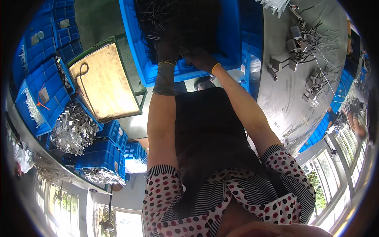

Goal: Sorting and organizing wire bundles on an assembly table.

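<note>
Both my hands, in dark gloves with yellow cuffs, reach into a large blue crate (132, 47) in front of me. My left hand (167, 48) is down among thin black wires (152, 14) with pale tips at the crate's left side. Some wire tips stick out right beside its fingers, but the fingers blend into the dark heap. Close to the crate's near wall, my right hand (200, 59) sits a little right of the left one. Its fingers are lost in shadow, so its grip cannot be seen. A grey sleeve covers my left wrist.
At right, a metal table (282, 91) bears several small metal boxes (294, 43) with wires. A cart with a pale wooden top (104, 83) and a dark cord stands at left. Beyond it are stacked blue crates (43, 91) and a heap of wired metal parts (75, 126).
</note>
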`<state>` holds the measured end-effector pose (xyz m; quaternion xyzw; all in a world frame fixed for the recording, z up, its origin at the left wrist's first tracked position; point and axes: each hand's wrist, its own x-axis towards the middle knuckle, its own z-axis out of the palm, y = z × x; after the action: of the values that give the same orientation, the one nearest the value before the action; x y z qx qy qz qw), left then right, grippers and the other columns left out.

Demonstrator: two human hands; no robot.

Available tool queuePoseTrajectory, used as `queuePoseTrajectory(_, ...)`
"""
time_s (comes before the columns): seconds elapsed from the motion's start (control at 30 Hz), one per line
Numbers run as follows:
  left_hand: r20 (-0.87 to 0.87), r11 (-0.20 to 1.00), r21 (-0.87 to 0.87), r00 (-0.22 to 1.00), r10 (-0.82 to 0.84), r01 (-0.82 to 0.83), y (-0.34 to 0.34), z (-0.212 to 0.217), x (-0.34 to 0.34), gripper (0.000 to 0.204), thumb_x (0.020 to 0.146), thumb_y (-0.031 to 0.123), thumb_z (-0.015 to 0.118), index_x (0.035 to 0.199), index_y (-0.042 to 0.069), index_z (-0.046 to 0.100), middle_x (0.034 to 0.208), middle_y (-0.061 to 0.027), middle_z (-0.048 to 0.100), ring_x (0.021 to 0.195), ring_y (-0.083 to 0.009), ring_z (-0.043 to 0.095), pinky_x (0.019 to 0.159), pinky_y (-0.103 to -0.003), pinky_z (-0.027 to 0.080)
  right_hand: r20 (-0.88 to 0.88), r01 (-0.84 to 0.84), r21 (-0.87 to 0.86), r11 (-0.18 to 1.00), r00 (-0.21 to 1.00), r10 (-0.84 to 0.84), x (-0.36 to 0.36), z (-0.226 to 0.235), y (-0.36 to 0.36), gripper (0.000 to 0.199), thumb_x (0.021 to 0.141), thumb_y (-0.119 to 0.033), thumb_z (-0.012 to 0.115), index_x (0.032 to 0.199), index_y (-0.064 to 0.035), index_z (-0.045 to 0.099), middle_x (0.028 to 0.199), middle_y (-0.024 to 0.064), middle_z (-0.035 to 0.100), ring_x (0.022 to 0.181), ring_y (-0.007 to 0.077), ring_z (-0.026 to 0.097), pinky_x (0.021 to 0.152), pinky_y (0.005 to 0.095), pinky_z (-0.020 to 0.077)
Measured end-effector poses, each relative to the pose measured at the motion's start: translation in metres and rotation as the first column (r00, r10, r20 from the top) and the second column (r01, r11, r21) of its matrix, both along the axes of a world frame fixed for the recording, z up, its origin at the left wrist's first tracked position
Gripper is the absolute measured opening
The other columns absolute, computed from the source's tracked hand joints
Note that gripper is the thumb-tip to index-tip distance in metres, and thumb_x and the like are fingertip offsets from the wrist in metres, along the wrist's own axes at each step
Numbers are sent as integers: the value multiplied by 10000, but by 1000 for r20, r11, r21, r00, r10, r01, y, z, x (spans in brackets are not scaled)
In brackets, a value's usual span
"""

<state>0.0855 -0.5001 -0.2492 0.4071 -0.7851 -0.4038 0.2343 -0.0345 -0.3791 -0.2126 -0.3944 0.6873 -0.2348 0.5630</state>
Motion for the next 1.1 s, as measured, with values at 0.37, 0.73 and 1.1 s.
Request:
queuePoseTrajectory(0.37,222,982,-186,973,63,-21,-57,-25,8,362,826,206,698,1178,129,661,1042,-105,704,884,-308,697,753,-374,564,-205,55,-194,979,974,-95,-16,-18,18,156,924,-228,612,952,-78,644,769,91,638,641,193,610,625,337,513)
queuePoseTrajectory(0.73,51,877,64,876,-480,477,20,-48,28,282,858,243,645,1103,120,712,1033,-126,714,898,-287,701,772,-413,560,-145,-10,-63,998,989,0,-5,15,-16,291,1005,-286,461,1134,-103,648,1092,159,677,985,314,658,911,403,515)
queuePoseTrajectory(1.1,-7,796,256,825,-566,548,35,-26,26,177,940,203,619,995,66,717,895,-82,711,790,-177,711,716,-300,573,-328,97,-51,994,938,-108,-54,-35,-3,387,1018,-337,445,1258,-94,627,1312,167,601,1220,343,555,1085,390,402)
